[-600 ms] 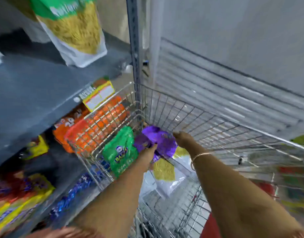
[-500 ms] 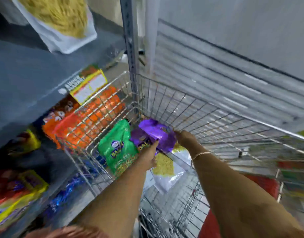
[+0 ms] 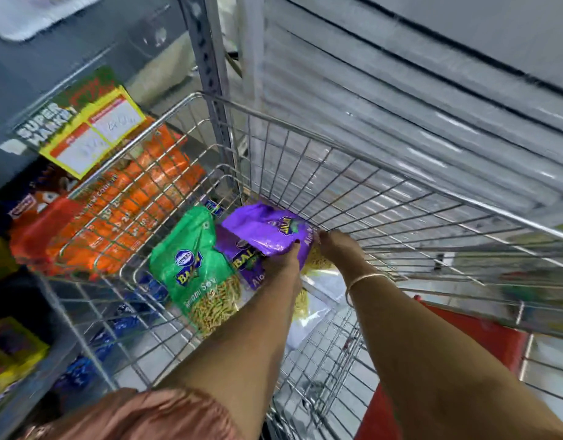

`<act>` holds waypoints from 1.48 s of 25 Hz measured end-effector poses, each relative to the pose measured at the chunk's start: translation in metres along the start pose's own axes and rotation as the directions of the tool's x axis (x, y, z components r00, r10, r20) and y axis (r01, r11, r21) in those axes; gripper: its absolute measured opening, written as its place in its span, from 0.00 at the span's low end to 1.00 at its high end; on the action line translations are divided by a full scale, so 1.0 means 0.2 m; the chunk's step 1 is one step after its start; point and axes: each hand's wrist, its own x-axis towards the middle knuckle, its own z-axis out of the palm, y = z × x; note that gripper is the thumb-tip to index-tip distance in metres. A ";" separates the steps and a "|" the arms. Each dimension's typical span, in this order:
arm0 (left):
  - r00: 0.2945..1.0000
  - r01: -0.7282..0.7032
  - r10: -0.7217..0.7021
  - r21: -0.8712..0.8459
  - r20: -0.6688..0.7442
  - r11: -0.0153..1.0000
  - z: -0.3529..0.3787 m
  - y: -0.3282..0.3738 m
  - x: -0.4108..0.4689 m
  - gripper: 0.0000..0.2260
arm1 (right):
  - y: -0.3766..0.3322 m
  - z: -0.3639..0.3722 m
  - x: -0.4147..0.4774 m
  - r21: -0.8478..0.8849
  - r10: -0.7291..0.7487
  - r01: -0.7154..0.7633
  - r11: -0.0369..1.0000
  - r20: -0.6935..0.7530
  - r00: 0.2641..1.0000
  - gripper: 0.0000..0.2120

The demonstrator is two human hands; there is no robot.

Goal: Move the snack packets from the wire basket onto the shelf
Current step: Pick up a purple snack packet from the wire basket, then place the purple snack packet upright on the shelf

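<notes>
Shelf (image 3: 45,58): grey, left of the basket, orange packs beneath it.
Wire basket (image 3: 337,144): packets all inside.
Green packet (image 3: 194,265): leaning, untouched.
Purple packet (image 3: 267,233): top of a pile, near the far corner.
Left hand (image 3: 281,265): fingers closed on the purple packet's near edge.
Right hand (image 3: 337,249): gripping the same packet's right side.
Risk: slick film may slip, or a corner may snag on the wire during lifting.

2 purple packets (image 3: 267,231) and 1 green packet (image 3: 194,265) in wire basket (image 3: 385,173)
</notes>
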 end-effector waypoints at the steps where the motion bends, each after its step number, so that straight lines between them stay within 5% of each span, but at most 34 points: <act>1: 0.999 0.001 -0.003 -0.037 -0.048 0.999 -0.01 0.01 0.00 0.45 | 0.00 0.01 0.03 -0.016 0.020 -0.020 1.000 0.000 1.000 0.25; 3: 0.997 -0.009 0.005 -0.060 -0.082 0.998 -0.04 0.01 -0.01 0.31 | 0.01 0.08 0.11 -0.009 0.001 -0.001 1.000 0.018 1.000 0.25; 6: 0.994 0.030 -0.036 -0.060 -0.106 0.998 -0.11 0.05 -0.10 0.27 | -0.01 0.12 0.10 0.041 -0.004 0.000 0.999 0.076 0.997 0.27; 12: 0.995 0.052 -0.038 -0.161 0.090 0.986 -0.29 0.24 -0.36 0.15 | -0.07 -0.03 0.05 0.047 -0.007 -0.004 0.999 0.236 0.972 0.34; 17: 0.987 0.126 -0.108 -0.157 0.116 0.980 -0.51 0.35 -0.41 0.06 | -0.22 0.04 0.02 0.355 -0.107 -0.020 0.935 0.332 0.937 0.20; 20: 0.977 0.140 -0.116 -0.132 0.179 0.981 -0.56 0.33 -0.44 0.09 | -0.20 0.12 0.03 0.445 -0.195 0.038 0.895 0.313 0.930 0.37; 22: 0.971 0.129 -0.095 -0.145 0.220 0.981 -0.61 0.34 -0.49 0.07 | -0.24 0.07 -0.08 0.513 -0.229 0.008 0.858 0.369 0.901 0.28; 27: 0.939 -0.142 0.185 -0.162 0.290 0.977 -0.82 0.55 -0.77 0.06 | -0.35 -0.13 -0.37 0.715 -0.469 0.044 0.698 0.410 0.782 0.06; 34: 0.759 -0.613 0.593 -0.013 0.268 0.790 -1.15 0.94 -1.44 0.13 | -0.79 -0.60 -0.95 0.685 -0.671 0.375 0.625 0.226 0.706 0.25; 37: 0.676 -0.725 0.723 -0.047 0.144 0.687 -1.43 1.09 -1.70 0.12 | -1.11 -0.73 -1.25 0.685 -0.777 0.500 0.529 0.156 0.610 0.23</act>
